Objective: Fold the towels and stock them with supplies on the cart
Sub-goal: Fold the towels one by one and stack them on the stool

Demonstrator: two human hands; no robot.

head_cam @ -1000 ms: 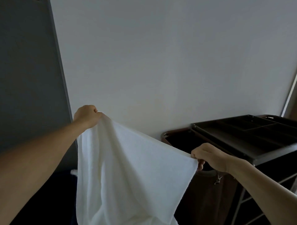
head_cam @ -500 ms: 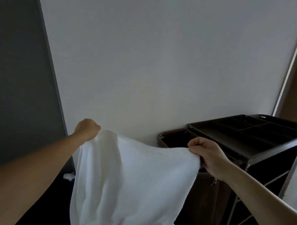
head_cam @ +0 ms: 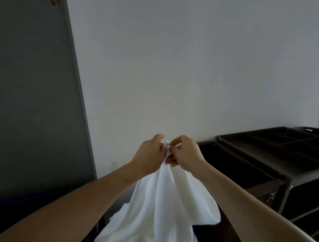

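pale grey-white wall (head_cam: 189, 69) fills most of the view. dark grey panel (head_cam: 34, 95) at left, running top to bottom; lighter grey edge strip (head_cam: 79, 86) where it meets the wall. small brownish mark (head_cam: 56, 2) at panel's top edge, too small to identify.

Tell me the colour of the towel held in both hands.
Plain white, no pattern visible; the towel shows clearly in the head view, hanging below both hands.

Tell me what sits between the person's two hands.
Only a bunched corner of the white towel. The left hand and the right hand both pinch it, almost touching, and the rest hangs below. The head view shows this.
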